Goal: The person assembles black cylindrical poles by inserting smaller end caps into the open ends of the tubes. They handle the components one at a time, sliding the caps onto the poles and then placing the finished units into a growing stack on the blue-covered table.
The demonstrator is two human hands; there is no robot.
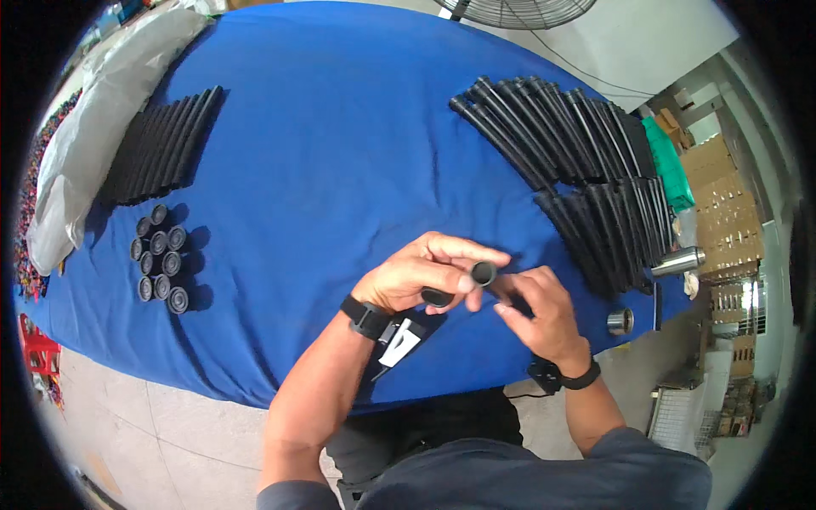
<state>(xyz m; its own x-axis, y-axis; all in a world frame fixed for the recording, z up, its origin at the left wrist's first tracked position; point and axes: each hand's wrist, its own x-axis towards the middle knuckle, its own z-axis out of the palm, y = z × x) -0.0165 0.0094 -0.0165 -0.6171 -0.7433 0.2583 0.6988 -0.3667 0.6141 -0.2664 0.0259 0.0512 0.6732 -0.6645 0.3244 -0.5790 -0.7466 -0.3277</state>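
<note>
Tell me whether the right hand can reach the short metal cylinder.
Probably yes: the right hand is close by, and only blue cloth shows between it and the short cylinder.

A: What's left on the table (pixel 323 144)?
B: A row of tubes (pixel 171 140), a bag (pixel 106 119) left of it, caps (pixel 159 243) nearer.
A: And right?
B: Two more rows: far row (pixel 544 127), near row (pixel 597 229) just below it. One cylinder (pixel 676 262) lies at the near row's right, another (pixel 620 321) nearer.
A: Far side?
B: A fan (pixel 523 12), beyond the table.
</note>
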